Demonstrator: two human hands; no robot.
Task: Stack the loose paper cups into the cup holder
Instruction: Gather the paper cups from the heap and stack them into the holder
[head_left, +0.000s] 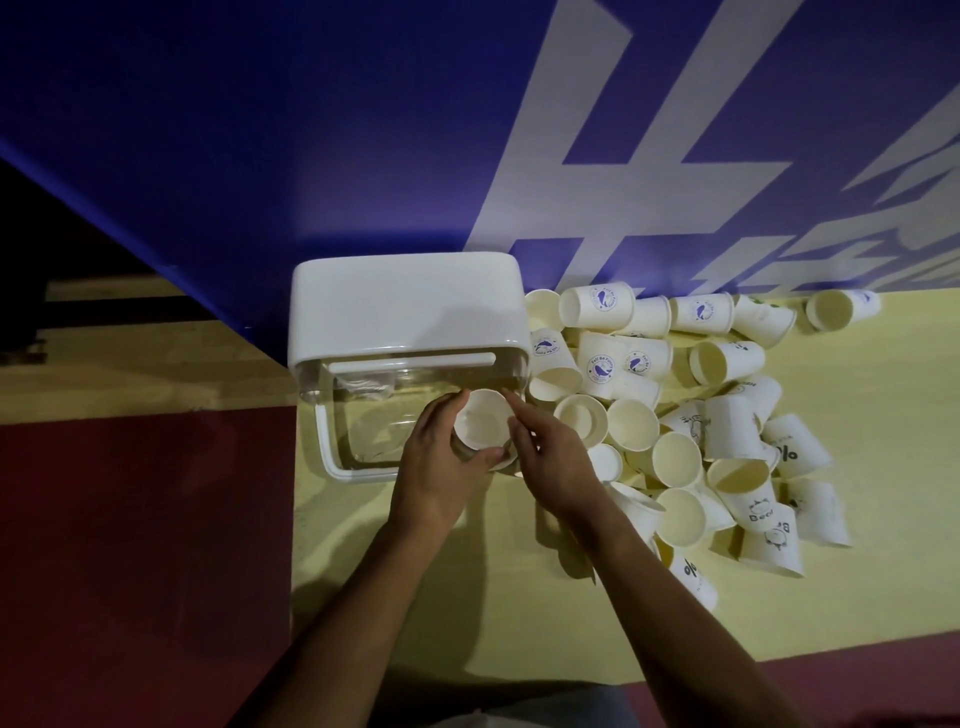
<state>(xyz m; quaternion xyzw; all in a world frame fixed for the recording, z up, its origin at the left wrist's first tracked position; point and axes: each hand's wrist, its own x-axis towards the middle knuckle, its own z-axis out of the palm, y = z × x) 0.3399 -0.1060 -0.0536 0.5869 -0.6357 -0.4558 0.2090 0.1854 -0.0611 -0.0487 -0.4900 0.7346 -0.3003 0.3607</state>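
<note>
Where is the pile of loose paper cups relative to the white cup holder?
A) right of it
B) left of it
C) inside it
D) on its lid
A: the loose cups lie heaped on the yellow surface to the right of the cup holder.

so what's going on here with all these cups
A person is loading cups into a white plastic cup holder with a clear front. The left hand grips a white paper cup, mouth up, at the holder's clear front. The right hand has its fingers at the cup's rim and seems to pinch it. A big pile of loose paper cups lies on the yellow tabletop to the right, not yet stacked.
</note>
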